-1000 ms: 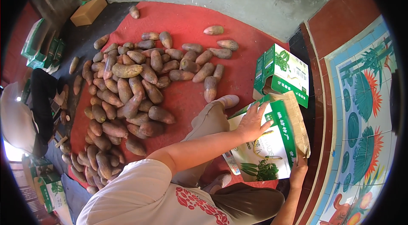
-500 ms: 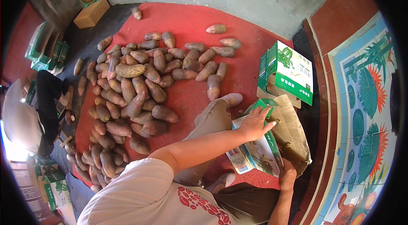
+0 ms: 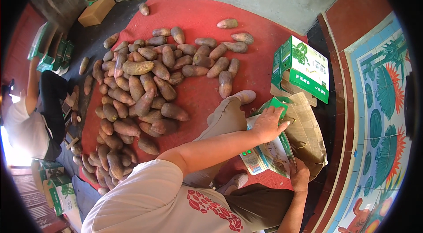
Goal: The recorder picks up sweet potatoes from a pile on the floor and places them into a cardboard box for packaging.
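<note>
The person is sitting on the floor, bending over a flattened green-and-white cardboard carton (image 3: 274, 153) that is lying on the red mat (image 3: 198, 17) beside their bent knee, its brown corrugated inner flap (image 3: 308, 131) folding out to the right. The left hand (image 3: 269, 123) is pressing down on the carton's upper green edge, palm flat and fingers spread, gripping nothing tightly. The right hand (image 3: 300, 175) is curling around the carton's lower right edge; how firmly it is closing cannot be told, since the fingers are tucking under the board. A small flat scale (image 3: 252, 160) with a pale face and green lit digits is lying just beside the carton's left corner.

A second carton (image 3: 304, 69), already boxy and glossy-printed, is standing near the top right of the mat. A heap of sweet potatoes (image 3: 145, 87), oblong, rough-skinned and reddish brown, is spreading across the mat's left half. Another person (image 3: 31, 118) in a white top is crouching at the far left edge, near more folded green cartons (image 3: 50, 48).
</note>
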Tool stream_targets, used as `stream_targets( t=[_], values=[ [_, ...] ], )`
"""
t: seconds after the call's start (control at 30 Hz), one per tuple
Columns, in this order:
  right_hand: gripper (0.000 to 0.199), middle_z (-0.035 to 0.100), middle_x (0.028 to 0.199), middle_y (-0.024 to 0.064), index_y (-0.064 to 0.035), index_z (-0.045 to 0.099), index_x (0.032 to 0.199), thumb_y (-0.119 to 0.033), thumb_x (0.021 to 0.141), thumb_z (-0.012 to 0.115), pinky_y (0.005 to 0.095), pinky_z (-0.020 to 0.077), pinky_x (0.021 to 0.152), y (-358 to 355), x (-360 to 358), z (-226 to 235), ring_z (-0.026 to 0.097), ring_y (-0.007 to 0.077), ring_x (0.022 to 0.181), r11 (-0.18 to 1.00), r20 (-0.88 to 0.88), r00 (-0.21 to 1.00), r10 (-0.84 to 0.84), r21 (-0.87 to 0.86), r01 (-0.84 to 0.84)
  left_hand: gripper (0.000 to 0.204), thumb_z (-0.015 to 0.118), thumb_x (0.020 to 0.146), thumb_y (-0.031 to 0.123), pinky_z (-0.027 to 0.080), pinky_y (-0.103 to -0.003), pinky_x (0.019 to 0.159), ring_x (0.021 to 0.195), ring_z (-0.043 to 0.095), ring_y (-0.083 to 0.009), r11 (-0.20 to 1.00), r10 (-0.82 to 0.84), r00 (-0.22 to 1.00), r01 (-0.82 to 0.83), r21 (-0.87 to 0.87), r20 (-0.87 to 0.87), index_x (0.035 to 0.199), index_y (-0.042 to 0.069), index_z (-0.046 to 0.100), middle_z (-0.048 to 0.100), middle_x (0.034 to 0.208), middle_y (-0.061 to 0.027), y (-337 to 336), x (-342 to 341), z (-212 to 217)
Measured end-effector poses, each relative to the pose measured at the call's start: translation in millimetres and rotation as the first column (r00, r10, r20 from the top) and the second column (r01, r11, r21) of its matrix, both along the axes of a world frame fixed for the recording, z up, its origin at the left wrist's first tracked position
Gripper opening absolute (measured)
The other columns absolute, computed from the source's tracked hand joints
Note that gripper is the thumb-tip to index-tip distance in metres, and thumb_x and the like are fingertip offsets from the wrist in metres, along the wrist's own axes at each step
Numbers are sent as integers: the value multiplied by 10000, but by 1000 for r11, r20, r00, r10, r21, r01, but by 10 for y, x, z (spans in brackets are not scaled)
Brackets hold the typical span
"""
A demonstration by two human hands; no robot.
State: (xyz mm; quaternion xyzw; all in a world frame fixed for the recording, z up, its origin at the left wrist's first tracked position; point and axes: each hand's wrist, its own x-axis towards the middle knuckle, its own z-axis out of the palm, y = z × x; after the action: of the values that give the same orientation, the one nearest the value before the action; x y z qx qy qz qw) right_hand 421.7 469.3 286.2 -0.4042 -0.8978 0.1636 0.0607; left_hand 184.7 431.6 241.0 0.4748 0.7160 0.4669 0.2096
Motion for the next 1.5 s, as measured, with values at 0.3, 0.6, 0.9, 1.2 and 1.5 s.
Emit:
stream_targets(
  t=[0.3,0.6,0.9,1.2,1.5],
  values=[
    [153,640,875,184,-36,634,970,-95,835,594,411,495,709,53,-74,-49,617,363,811,998,12,1000,-25,57,24,492,625,826,165,356,-416,1002,1191,427,-366,897,66,998,-55,440,-9,1257,34,427,435,1266,-202,-232,-291,436],
    [267,637,981,213,1,608,1084,-161,873,585,369,473,814,85,-131,49,627,320,913,999,-86,996,-38,-31,35,518,587,864,264,367,-374,1002,1199,455,-343,911,382,920,-391,130,85,1286,3,440,479,1280,-227,-1266,-1481,-549],
    [558,576,1148,159,19,459,1273,-442,964,405,331,425,906,444,-251,301,585,216,1007,782,-538,655,-530,-608,134,732,263,899,652,308,-385,920,1056,510,-215,653,644,234,-665,-363,729,1328,77,409,669,936,-74,-2558,-2613,-1194],
    [375,636,906,120,20,550,1105,-315,960,462,316,495,739,329,-828,414,620,189,791,608,-484,734,-476,-784,-123,727,228,907,655,281,-439,1023,1066,574,-321,842,394,-47,-381,-381,918,1132,39,543,505,605,-40,-2176,-2004,-1089],
    [480,467,1330,190,31,415,1316,-288,957,438,374,290,1100,1248,-1420,1728,453,258,1243,788,-865,407,-293,-460,-409,839,194,838,744,263,-516,1067,1304,341,-355,794,-526,149,-266,546,837,1339,104,403,469,1333,-160,-817,-2057,972]
  ],
)
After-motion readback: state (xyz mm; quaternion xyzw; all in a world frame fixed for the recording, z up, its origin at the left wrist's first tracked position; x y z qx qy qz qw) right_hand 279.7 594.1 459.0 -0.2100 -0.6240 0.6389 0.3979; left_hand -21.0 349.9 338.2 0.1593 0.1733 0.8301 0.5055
